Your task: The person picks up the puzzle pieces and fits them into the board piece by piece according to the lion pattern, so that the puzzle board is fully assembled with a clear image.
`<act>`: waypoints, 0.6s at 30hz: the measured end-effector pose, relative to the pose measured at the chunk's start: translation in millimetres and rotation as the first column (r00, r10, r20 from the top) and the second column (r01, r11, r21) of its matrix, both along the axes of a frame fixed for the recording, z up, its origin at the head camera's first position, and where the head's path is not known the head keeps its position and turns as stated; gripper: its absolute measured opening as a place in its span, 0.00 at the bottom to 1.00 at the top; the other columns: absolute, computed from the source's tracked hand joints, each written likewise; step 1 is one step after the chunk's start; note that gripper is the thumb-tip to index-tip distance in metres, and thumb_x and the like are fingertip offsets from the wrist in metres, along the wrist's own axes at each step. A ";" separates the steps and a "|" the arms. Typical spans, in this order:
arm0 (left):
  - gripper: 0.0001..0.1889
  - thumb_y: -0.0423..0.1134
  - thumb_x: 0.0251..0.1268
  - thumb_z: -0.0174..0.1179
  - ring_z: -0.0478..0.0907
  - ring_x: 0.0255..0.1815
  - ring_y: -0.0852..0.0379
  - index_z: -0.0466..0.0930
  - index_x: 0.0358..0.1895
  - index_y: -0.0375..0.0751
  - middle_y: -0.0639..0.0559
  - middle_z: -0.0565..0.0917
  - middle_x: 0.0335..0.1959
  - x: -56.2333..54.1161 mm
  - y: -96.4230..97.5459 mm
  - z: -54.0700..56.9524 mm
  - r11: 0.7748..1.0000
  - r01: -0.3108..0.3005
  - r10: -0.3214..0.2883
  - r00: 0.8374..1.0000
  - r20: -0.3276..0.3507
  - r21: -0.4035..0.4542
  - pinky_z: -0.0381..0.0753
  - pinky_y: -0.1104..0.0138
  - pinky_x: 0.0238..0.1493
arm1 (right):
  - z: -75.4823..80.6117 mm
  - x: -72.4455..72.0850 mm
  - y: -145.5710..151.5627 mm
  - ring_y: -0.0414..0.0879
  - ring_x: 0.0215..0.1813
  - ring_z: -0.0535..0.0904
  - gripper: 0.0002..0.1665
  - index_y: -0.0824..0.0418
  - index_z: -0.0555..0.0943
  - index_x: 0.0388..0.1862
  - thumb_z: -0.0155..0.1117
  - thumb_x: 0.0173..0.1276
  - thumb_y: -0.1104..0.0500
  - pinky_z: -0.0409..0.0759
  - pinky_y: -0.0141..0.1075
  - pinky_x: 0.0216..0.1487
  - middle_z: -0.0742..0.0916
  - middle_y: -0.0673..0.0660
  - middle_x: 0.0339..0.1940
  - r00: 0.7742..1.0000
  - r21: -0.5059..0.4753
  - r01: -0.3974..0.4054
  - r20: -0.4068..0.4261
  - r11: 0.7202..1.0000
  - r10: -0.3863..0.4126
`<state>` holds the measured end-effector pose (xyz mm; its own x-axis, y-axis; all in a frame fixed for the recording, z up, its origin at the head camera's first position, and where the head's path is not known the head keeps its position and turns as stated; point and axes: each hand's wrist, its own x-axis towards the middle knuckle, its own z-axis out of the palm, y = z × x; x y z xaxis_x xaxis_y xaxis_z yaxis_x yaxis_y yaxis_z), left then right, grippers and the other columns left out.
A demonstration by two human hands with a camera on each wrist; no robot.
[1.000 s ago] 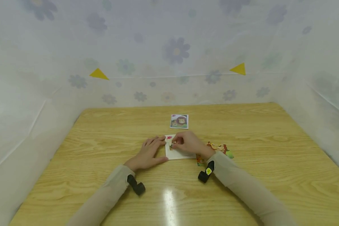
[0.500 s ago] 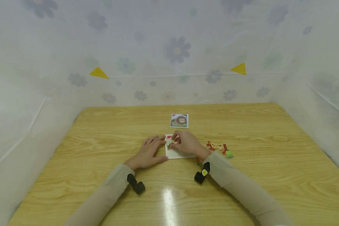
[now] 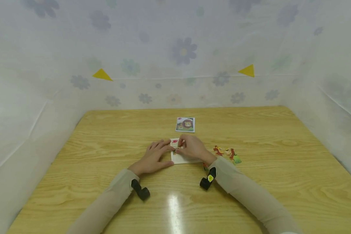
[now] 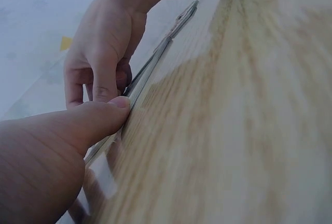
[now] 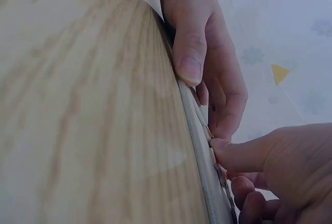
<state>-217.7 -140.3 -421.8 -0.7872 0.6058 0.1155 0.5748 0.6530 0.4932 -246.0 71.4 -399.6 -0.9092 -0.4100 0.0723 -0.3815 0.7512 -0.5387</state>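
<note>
A white puzzle board [image 3: 185,159] lies flat on the table, a pink patch printed at its far left corner. My left hand [image 3: 152,158] spreads along the board's left side, fingertips on the far corner and thumb at the near corner; the left wrist view shows that thumb [image 4: 111,114] against the edge. Over the board, my right hand [image 3: 194,149] pinches a small jigsaw piece [image 3: 175,151] down at its left part, close by the left fingertips. The right fingers hide most of this piece and the board's far right area.
Several loose jigsaw pieces [image 3: 233,156] in brown, yellow and green lie right of the board. Another piece [image 3: 205,167] shows partly beneath the right wrist. Behind the board lies a square picture card [image 3: 185,124] with a lion. A flowered curtain [image 3: 175,65] encloses the table.
My right hand has shifted slightly left with the jigsaw piece, toward the board's left edge. Its wrist now uncovers more of the loose pieces. My left hand stays in place.
</note>
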 end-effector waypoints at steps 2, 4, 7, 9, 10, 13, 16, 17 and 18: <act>0.25 0.54 0.65 0.60 0.48 0.77 0.38 0.72 0.62 0.50 0.44 0.58 0.76 0.3 -0.4 -0.2 1.000 0.001 -0.001 1.000 -0.004 -0.008 0.44 0.39 0.70 | -1.5 -0.5 0.1 0.40 0.25 0.73 0.11 0.57 0.80 0.32 0.73 0.59 0.54 0.69 0.31 0.27 0.82 0.51 0.25 1.000 -0.013 -0.021 -0.009 1.000 0.021; 0.26 0.53 0.65 0.59 0.49 0.76 0.38 0.72 0.63 0.49 0.44 0.58 0.76 0.2 -0.9 -1.0 1.000 0.000 -0.001 1.000 -0.010 -0.010 0.45 0.39 0.70 | -3.1 -0.7 0.1 0.40 0.23 0.71 0.11 0.58 0.80 0.32 0.72 0.60 0.54 0.67 0.31 0.25 0.80 0.51 0.22 0.999 -0.022 -0.031 -0.017 0.999 0.031; 0.27 0.53 0.66 0.59 0.49 0.76 0.39 0.70 0.66 0.49 0.44 0.58 0.76 -0.3 -1.2 -2.4 1.000 0.000 0.000 1.000 -0.021 -0.018 0.45 0.39 0.70 | -5.6 -1.7 -0.9 0.40 0.22 0.70 0.10 0.59 0.79 0.33 0.71 0.62 0.55 0.65 0.30 0.24 0.80 0.51 0.22 0.999 -0.018 -0.023 -0.030 1.000 0.023; 0.28 0.53 0.67 0.58 0.49 0.77 0.39 0.69 0.67 0.49 0.45 0.58 0.76 -0.6 -1.2 -2.4 1.000 -0.001 0.001 1.000 -0.024 -0.026 0.46 0.39 0.71 | -6.5 -2.1 -1.4 0.40 0.23 0.71 0.11 0.59 0.78 0.33 0.70 0.62 0.55 0.66 0.30 0.24 0.81 0.52 0.24 0.999 -0.013 -0.011 -0.038 1.000 0.011; 0.28 0.53 0.67 0.58 0.49 0.77 0.39 0.69 0.68 0.49 0.45 0.58 0.76 -0.7 -1.1 -2.2 1.000 -0.001 0.000 1.000 -0.025 -0.030 0.46 0.39 0.71 | -7.1 -2.5 -1.7 0.40 0.23 0.71 0.11 0.59 0.78 0.34 0.70 0.62 0.55 0.67 0.31 0.25 0.82 0.52 0.24 0.999 -0.009 -0.004 -0.039 1.000 0.004; 0.29 0.54 0.67 0.57 0.49 0.77 0.40 0.68 0.69 0.50 0.46 0.58 0.76 -0.6 -0.7 -1.1 0.999 -0.005 0.003 1.000 -0.029 -0.043 0.46 0.40 0.71 | -8.4 -3.9 -1.2 0.40 0.24 0.73 0.12 0.59 0.78 0.35 0.70 0.62 0.55 0.69 0.31 0.27 0.83 0.52 0.25 0.999 -0.008 -0.002 -0.041 1.000 0.002; 0.29 0.55 0.67 0.57 0.49 0.77 0.39 0.67 0.69 0.50 0.46 0.58 0.76 -0.8 -0.7 -0.6 0.999 -0.005 0.004 1.000 -0.031 -0.044 0.46 0.40 0.71 | -10.4 -5.9 2.2 0.40 0.24 0.73 0.12 0.60 0.77 0.38 0.69 0.63 0.55 0.70 0.31 0.27 0.82 0.52 0.24 0.999 -0.046 -0.031 -0.039 0.998 0.029; 0.30 0.55 0.67 0.57 0.49 0.77 0.39 0.67 0.69 0.50 0.46 0.58 0.76 -0.8 -0.8 -0.7 0.999 -0.005 0.004 1.000 -0.030 -0.042 0.46 0.40 0.71 | -11.5 -7.0 4.3 0.39 0.23 0.73 0.11 0.60 0.77 0.38 0.68 0.64 0.56 0.70 0.31 0.26 0.82 0.52 0.23 0.998 -0.069 -0.052 -0.042 0.996 0.049; 0.30 0.55 0.67 0.57 0.49 0.77 0.39 0.67 0.69 0.50 0.46 0.58 0.76 -0.8 -0.8 -1.0 0.999 -0.004 0.003 1.000 -0.031 -0.040 0.46 0.40 0.71 | -13.7 -8.6 6.7 0.38 0.23 0.72 0.10 0.61 0.77 0.39 0.67 0.65 0.57 0.70 0.30 0.26 0.81 0.52 0.22 0.996 -0.094 -0.078 -0.051 0.993 0.073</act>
